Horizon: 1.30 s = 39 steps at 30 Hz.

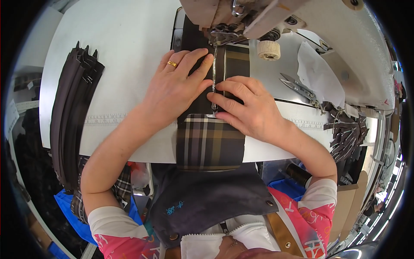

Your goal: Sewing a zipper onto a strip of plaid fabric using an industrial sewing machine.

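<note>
A metal-toothed zipper [214, 73] runs from beneath the sewing machine's presser foot [217, 42] toward me on dark fabric. My left hand [172, 82], wearing a ring, lies with fingers spread flat on the dark cloth along the zipper's left side. The fingers of my right hand [248, 103] curl in from the right. Its thumb and index finger close on the zipper's near end around the slider [214, 107]. Below, a plaid fabric panel [210, 144] hangs over the table's front edge. My fingers hide parts of the zipper tape.
A stack of dark fabric strips [73, 108] drapes over the table's left side. Thread snips [302, 88] lie right of the machine beside a white scrap [321, 73]. Bundled zippers [349, 134] are at the far right. A ruler strip [105, 118] crosses the white table.
</note>
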Each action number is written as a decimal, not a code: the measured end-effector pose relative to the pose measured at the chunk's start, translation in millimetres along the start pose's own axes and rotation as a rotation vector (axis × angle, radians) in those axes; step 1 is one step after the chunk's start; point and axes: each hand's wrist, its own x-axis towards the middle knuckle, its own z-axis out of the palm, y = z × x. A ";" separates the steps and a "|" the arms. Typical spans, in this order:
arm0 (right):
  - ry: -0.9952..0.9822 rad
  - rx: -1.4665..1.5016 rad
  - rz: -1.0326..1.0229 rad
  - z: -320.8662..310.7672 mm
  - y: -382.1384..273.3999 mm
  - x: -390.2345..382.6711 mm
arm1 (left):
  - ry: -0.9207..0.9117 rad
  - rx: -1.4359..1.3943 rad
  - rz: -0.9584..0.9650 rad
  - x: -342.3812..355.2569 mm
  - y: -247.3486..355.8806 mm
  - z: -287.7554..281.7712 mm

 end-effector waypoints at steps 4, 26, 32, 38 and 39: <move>0.024 0.007 0.007 1.5 11.0 6.1 | 0.087 -0.084 0.080 0.6 -6.7 4.3; 0.128 -0.078 0.006 9.6 26.4 16.0 | 0.056 -0.302 0.025 6.4 -14.6 -4.9; 0.126 -0.123 0.004 10.9 37.0 25.2 | 0.145 -0.268 0.084 18.7 -29.8 3.8; 0.196 -0.036 0.078 6.6 38.4 14.8 | 0.134 -0.268 0.083 27.8 -35.5 9.2; 0.227 0.064 0.121 3.5 37.2 10.8 | 0.131 -0.266 0.085 27.5 -36.0 9.6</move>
